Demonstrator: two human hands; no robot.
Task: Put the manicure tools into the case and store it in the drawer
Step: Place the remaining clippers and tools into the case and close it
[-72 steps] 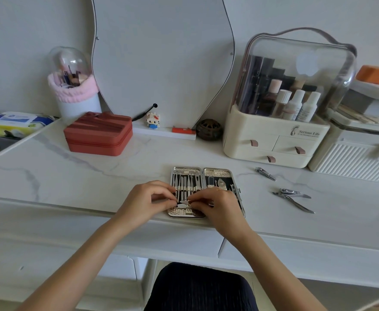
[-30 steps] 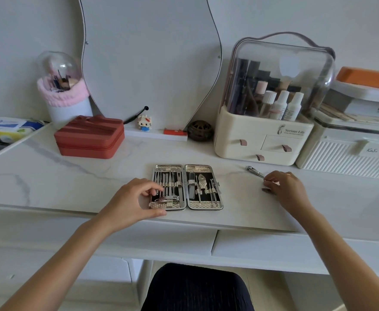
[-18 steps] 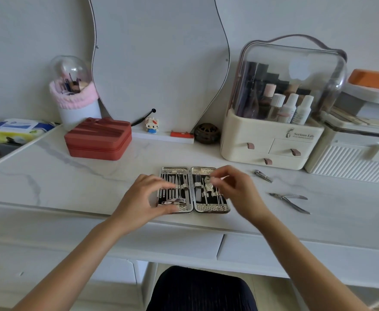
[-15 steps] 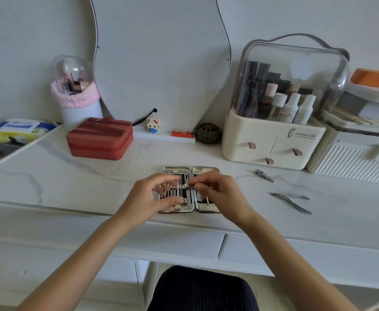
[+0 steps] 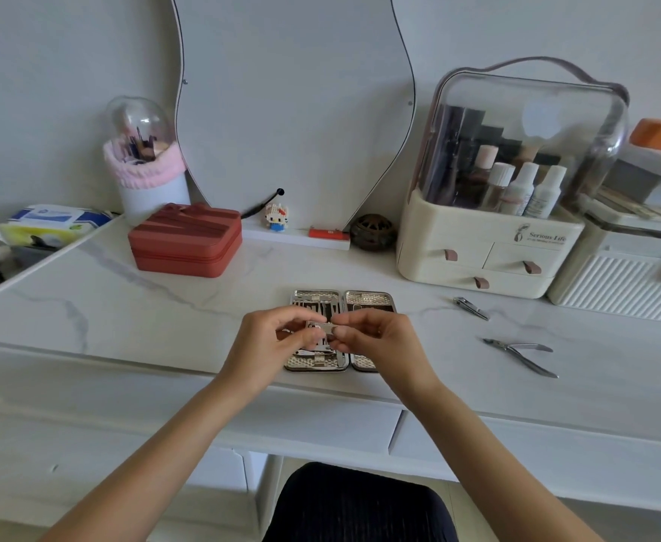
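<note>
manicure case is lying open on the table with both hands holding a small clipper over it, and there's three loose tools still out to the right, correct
Not three. The head view shows two loose tools right of the open manicure case: a small nail clipper and a cuticle nipper.

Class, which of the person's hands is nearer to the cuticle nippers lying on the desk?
Right. The right hand is over the open case, with the cuticle nippers off to its right; the left hand is farther left.

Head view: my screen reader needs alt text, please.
Both hands, left hand and right hand, hold a small metal clipper over an open manicure case on a white marble vanity. A nail clipper and nippers lie right.
</note>
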